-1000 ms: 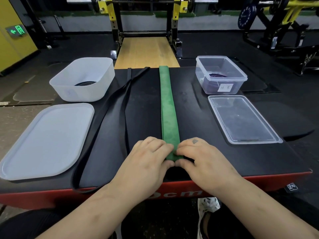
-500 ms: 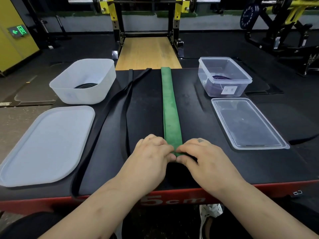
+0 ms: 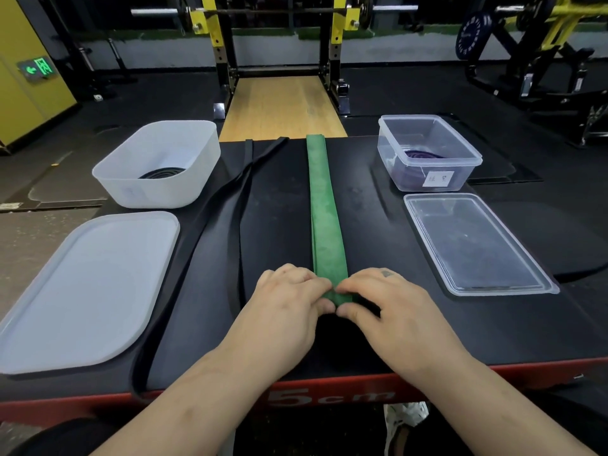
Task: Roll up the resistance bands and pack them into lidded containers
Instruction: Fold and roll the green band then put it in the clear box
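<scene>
Green resistance band (image 3: 324,218) lies lengthwise down the black platform (image 3: 460,340), its near end turned into a small roll. My left hand (image 3: 284,312) and right hand (image 3: 393,312) both pinch that roll, fingers curled over it, thumbs nearly meeting.

green band (image 3: 324,218) near end hidden beneath left grip (image 3: 286,307) and right grip (image 3: 388,311), container label (image 3: 438,179) writing illegible
</scene>
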Available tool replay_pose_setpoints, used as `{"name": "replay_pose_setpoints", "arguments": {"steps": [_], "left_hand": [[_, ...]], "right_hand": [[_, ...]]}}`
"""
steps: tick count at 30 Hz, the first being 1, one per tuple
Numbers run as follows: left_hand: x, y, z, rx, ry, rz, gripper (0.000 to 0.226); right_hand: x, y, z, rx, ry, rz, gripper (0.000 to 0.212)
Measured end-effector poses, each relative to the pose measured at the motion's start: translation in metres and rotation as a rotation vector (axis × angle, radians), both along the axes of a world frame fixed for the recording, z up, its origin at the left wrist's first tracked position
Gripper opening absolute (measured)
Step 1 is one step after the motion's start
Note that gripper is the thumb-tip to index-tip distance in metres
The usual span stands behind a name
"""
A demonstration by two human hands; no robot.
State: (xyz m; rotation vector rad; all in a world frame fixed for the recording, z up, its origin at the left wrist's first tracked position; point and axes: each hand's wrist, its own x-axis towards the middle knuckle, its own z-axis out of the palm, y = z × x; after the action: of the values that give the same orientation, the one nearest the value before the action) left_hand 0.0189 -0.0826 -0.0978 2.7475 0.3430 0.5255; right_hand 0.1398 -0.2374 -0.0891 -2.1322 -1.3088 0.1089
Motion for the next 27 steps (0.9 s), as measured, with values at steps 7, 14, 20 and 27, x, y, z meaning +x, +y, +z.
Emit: {"name": "replay_pose_setpoints", "arguments": {"steps": [7, 14, 20, 27], "left_hand": [[-0.002, -0.002, -0.001, -0.014, -0.023, 0.022, 0.038], [0.007, 0.001, 0.0, 0.008, 0.013, 0.059, 0.029], [0.007, 0.001, 0.002, -0.035, 0.02, 0.032, 0.038], [0.008, -0.002, 0.002, -0.064, 0.009, 0.073, 0.028]], "right_hand": [[0.011, 0.011, -0.003, 0.0, 0.018, -0.045, 0.02], [0.009, 0.011, -0.002, -0.034, 0.014, -0.042, 0.04], [0.016, 0.012, 0.0, -0.04, 0.03, -0.022, 0.034], [0.014, 0.011, 0.001, -0.078, -0.007, -0.037, 0.042]]}}
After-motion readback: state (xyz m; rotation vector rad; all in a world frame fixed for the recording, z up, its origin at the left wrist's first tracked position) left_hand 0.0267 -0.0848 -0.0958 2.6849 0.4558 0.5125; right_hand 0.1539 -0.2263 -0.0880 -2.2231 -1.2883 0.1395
